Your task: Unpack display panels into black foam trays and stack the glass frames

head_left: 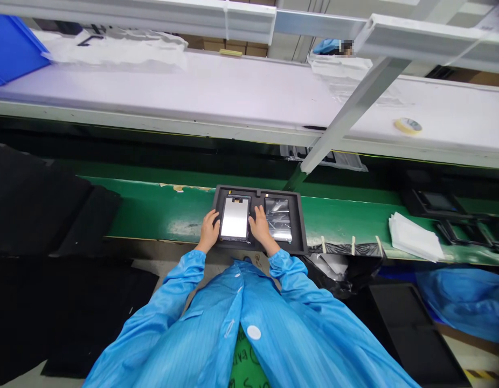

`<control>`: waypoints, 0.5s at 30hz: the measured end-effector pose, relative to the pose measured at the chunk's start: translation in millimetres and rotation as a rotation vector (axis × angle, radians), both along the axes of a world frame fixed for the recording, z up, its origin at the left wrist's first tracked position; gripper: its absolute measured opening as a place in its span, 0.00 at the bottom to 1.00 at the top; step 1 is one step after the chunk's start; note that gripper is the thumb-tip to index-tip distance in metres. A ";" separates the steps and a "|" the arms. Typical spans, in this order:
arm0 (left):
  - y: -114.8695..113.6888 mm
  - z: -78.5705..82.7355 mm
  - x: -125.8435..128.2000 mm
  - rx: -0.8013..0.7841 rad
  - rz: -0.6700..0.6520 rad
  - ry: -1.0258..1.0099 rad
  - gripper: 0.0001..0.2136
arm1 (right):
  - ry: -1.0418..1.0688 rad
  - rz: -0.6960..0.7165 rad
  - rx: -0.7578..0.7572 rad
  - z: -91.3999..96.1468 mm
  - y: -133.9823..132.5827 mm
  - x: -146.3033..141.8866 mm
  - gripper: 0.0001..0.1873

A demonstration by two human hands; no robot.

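Note:
A black foam tray (255,251) with two recesses lies on the green bench, its near edge at the bench front. In its left recess is a display panel (235,218) with a bright silvery face, dark border and short flex cable at the top. A dark panel under shiny film (278,220) fills the right recess. My left hand (209,230) rests over the tray's left rim, fingers slightly apart, beside the silvery panel. My right hand (261,225) lies on the divider between the recesses, fingers spread, thumb close to the silvery panel's right edge. Neither hand visibly grips anything.
A slanted metal post (346,124) rises behind the tray. White sheets (415,237) and black frames (463,231) lie to the right. A black bag (350,264) hangs off the bench front. Black foam sheets (39,205) are piled left. A tape roll (408,126) sits on the shelf.

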State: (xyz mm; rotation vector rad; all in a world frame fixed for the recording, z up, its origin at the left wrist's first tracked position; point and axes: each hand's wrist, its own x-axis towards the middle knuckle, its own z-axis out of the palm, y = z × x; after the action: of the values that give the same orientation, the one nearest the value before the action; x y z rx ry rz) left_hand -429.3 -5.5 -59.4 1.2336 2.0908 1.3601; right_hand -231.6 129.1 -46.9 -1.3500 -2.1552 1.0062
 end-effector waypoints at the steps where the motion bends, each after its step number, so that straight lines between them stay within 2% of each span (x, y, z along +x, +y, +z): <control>1: -0.7 -0.9 -2.1 -0.003 0.020 -0.005 0.18 | -0.021 -0.023 0.043 2.9 1.0 15.8 0.34; 5: -0.8 -9.0 -12.3 -0.183 0.119 -0.199 0.26 | -0.186 -0.221 0.201 14.2 14.8 94.5 0.31; 7: -0.5 -14.5 -17.7 -0.275 0.114 -0.315 0.26 | -0.286 -0.354 0.195 16.0 25.5 133.0 0.33; 9: -0.9 -19.5 -22.3 -0.314 0.071 -0.380 0.22 | -0.357 -0.423 0.072 14.4 36.4 162.5 0.35; 12: -2.2 -25.7 -27.3 -0.343 0.026 -0.444 0.20 | -0.383 -0.346 -0.184 7.4 48.8 185.0 0.31; 15: -2.3 -31.0 -30.9 -0.374 0.006 -0.474 0.20 | -0.380 -0.279 -0.246 -1.8 55.9 189.0 0.25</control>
State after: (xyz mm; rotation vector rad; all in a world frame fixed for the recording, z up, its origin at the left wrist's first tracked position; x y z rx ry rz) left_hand -460.2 -7.8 -90.4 0.6740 1.8885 1.0656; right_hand -42.6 185.0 -48.7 -2.0367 -2.0580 0.9889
